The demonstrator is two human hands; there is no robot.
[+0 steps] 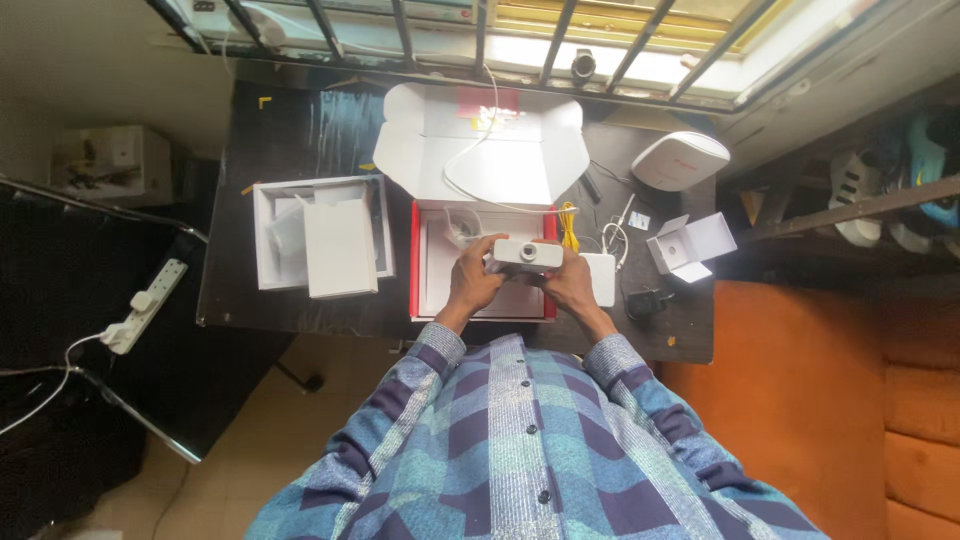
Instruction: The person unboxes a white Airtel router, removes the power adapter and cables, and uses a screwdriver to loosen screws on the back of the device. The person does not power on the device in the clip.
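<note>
I hold a small white box-shaped device [528,254] with a round lens-like front in both hands, above an open red-and-white carton [483,262]. My left hand [474,282] grips its left end and my right hand [569,285] its right end. The carton's white lid [480,145] is folded back toward the window. A white cable [462,172] loops over the lid into the carton.
A dark table [300,140] carries a white tray with a white insert [322,245], a round white device [680,160], a small open white box [690,245], a yellow cable [568,226] and a black adapter [645,300]. A power strip [145,305] lies left. An orange sofa [830,400] is right.
</note>
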